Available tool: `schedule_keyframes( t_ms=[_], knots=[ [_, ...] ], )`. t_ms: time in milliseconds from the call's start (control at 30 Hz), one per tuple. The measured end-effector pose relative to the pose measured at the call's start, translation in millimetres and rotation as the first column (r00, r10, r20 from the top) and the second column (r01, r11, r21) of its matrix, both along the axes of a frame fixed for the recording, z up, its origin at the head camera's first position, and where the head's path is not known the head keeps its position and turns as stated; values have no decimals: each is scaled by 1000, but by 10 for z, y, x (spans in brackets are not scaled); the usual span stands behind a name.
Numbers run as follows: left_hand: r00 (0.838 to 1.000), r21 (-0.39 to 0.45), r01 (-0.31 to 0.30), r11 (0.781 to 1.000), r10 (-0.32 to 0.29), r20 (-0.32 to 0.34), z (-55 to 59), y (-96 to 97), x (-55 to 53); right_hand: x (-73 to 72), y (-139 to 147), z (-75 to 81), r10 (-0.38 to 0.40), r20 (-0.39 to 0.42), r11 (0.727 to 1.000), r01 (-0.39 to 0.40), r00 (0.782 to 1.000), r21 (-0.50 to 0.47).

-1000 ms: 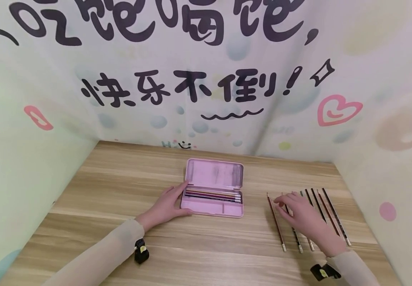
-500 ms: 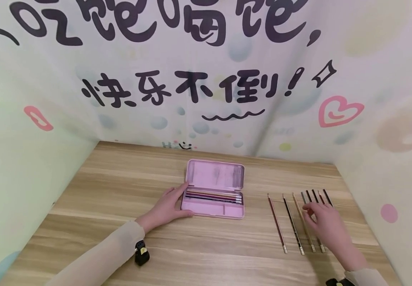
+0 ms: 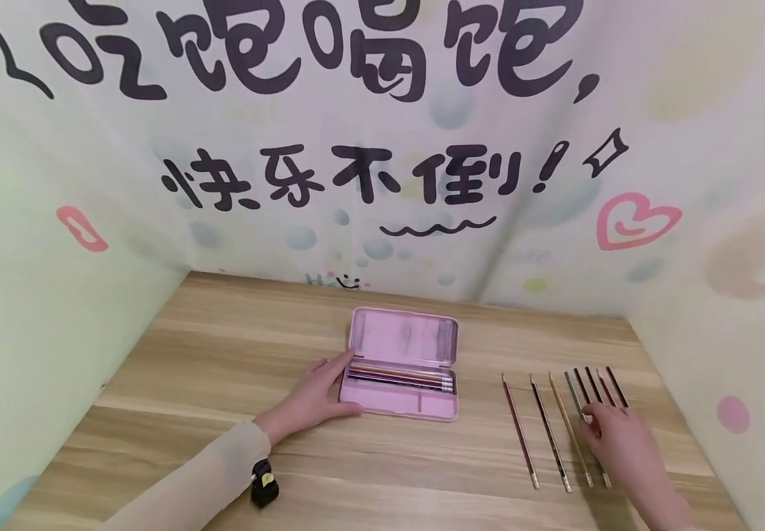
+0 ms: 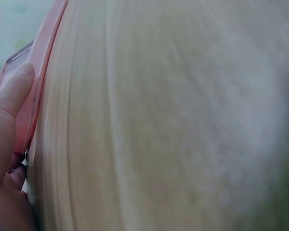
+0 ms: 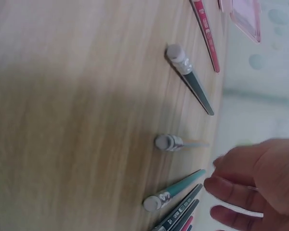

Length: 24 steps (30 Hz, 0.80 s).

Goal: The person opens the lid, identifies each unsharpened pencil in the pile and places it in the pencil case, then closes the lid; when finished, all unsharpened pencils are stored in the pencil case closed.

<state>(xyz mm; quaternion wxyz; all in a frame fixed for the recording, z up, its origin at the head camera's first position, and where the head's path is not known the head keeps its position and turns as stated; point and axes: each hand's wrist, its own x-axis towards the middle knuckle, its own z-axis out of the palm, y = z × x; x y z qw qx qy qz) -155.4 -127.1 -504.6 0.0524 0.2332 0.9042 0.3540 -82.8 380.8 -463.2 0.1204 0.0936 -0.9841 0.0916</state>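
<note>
My left hand (image 3: 309, 398) holds the left end of an open pink pencil case (image 3: 372, 400). Its thumb lies along the front wall and the fingers reach behind. Inside the case, several pencils (image 3: 398, 376) lie side by side in the back compartment. Over a row of eraser-tipped pencils on the right, my right hand (image 3: 624, 446) hovers with loosely bent fingers, closest to the green pencil (image 5: 180, 185). No pencil shows in its grasp. A dark red pencil (image 3: 520, 431), a black pencil (image 3: 550, 431) and a yellowish pencil (image 3: 571, 428) lie left of it.
More dark pencils (image 3: 616, 386) lie partly under the right hand. The wooden table (image 3: 389, 472) backs onto a printed white curtain (image 3: 329, 243), with pale side walls left and right. The case's lid (image 3: 405, 335) leans back, raised.
My right hand has moved rightward along the pencil row, from the left pencils to the green one, uncovering those on the left. The left hand stays on the case. The head view tilted slightly.
</note>
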Motion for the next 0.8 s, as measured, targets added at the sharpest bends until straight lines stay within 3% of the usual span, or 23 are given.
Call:
schedule_keyframes(
  t_ms=[100, 333, 600, 800],
  knots=[
    [1000, 0, -3, 1000, 3, 9, -14, -7, 17, 8, 14, -29, -15, 33, 1000, 16, 999, -26],
    [1000, 1, 4, 1000, -4, -7, 1, -3, 11, -10, 56, -82, -26, 22, 997, 27, 999, -65],
    [1000, 0, 12, 1000, -11, -28, 9, 8, 26, -10, 88, 28, -120, 161, 987, 135, 980, -86],
    [1000, 7, 3, 1000, -3, -24, 8, -1, 19, -30, 80, 27, -119, 236, 986, 143, 965, -90]
  ],
)
